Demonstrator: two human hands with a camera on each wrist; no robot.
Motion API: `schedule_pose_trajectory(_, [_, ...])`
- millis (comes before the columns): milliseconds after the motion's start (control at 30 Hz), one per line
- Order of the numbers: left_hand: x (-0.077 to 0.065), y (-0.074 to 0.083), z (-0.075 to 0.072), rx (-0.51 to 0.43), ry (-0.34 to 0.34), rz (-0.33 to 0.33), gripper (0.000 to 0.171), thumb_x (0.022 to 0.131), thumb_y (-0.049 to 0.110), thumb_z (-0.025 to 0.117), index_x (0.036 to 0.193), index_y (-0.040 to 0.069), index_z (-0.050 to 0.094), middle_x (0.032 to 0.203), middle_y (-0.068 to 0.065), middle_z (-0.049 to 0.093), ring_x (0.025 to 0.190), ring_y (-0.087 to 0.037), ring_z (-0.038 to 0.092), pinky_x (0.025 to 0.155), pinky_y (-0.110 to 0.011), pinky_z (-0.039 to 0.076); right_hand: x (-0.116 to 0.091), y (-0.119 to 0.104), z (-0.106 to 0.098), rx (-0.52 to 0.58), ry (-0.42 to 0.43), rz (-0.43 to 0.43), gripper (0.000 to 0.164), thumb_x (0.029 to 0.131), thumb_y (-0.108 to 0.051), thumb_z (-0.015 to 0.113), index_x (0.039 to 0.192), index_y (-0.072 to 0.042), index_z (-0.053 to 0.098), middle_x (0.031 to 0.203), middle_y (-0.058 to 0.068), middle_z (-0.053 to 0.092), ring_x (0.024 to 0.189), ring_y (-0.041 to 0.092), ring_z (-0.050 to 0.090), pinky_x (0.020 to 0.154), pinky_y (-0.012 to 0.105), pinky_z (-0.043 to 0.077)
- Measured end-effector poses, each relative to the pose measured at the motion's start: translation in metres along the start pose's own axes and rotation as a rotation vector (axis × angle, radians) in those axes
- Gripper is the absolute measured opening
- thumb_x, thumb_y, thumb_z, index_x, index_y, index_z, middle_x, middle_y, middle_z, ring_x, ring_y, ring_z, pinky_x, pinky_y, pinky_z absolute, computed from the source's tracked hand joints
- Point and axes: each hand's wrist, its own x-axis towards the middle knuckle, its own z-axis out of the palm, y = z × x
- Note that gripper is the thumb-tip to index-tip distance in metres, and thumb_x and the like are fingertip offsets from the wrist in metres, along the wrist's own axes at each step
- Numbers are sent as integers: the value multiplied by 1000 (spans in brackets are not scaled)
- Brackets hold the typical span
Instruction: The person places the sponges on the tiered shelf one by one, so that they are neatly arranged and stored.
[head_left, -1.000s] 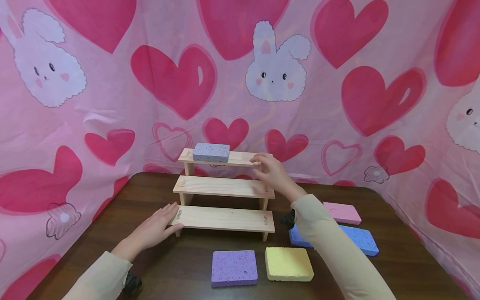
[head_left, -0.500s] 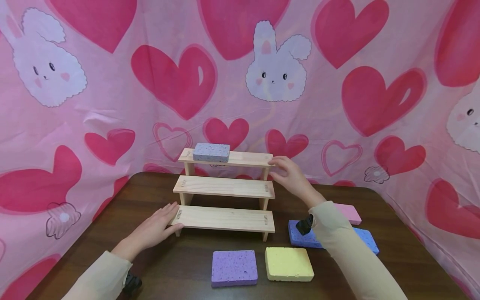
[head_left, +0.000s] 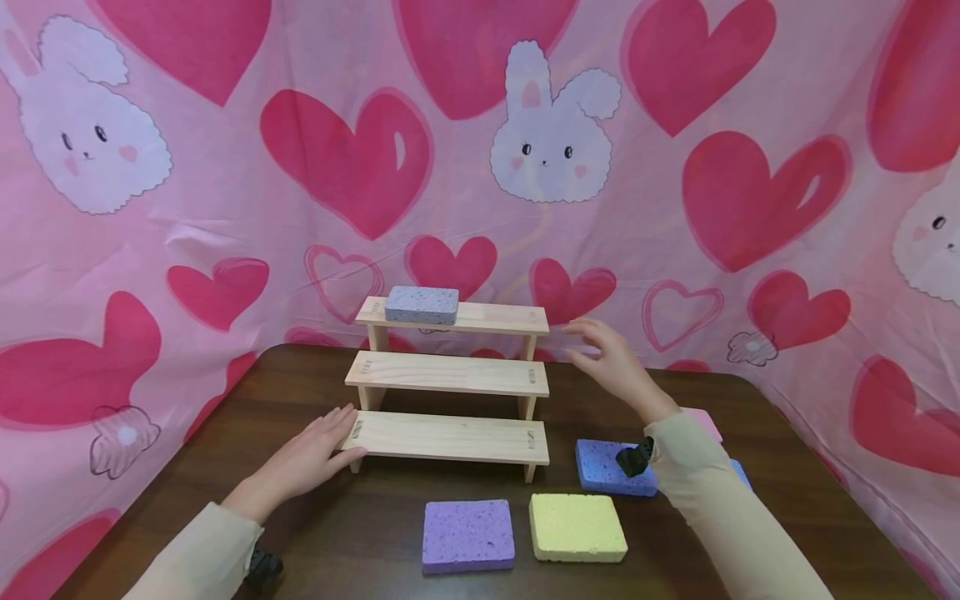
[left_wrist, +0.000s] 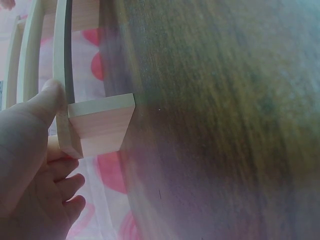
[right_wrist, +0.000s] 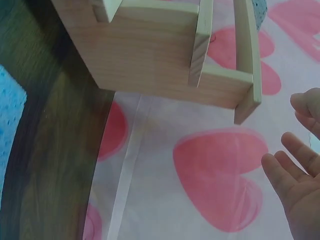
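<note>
A three-step wooden stand (head_left: pixel 450 435) stands on the table, a pale blue speckled sponge (head_left: pixel 422 305) lying on the left part of its top step. My left hand (head_left: pixel 303 457) holds the left end of the lowest step, its thumb (left_wrist: pixel 47 97) on the plank and the other fingers around the end. To the right of the top step, my right hand (head_left: pixel 618 367) hovers with loosely bent fingers and nothing in it. In the right wrist view its fingertips (right_wrist: pixel 267 160) are apart from the stand.
On the dark wooden table (head_left: pixel 345 542), a purple sponge (head_left: pixel 468 537) and a yellow sponge (head_left: pixel 577 528) lie in front of the stand. Blue sponge material (head_left: pixel 607 467) and a pink sponge (head_left: pixel 703 423) are partly behind the right sleeve. A pink heart-print cloth (head_left: pixel 465 208) hangs behind.
My right hand has moved away from the top step, rightward and slightly down. My left hand, the stand and the pale blue sponge have stayed in place.
</note>
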Motion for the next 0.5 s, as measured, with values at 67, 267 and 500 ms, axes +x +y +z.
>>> schedule_pose_trajectory(67, [0,0,0,-1,-4,1,68,86,33,64,131,-12,41,135,-27,40,125,-43,34,102,-53,27,-3,1,-4,10,1,6,33,83,-1,66,115,1,59,120,16,52,112,32,47,86,53,44])
schedule_pose_trajectory(267, [0,2,-2,-5,-10,1,68,86,34,64,131,-12,41,135,-28,39,125,-43,34,101,-54,27,-14,-4,-17,-13,15,8,34,81,6,65,115,5,58,117,23,52,110,37,47,87,54,42])
schedule_pose_trajectory(500, [-1,3,-2,-5,-6,4,68,85,33,64,131,-12,41,135,-28,40,125,-43,34,101,-54,27,-23,20,-24,-14,36,17,34,80,4,68,113,4,59,118,22,52,113,37,46,89,55,40])
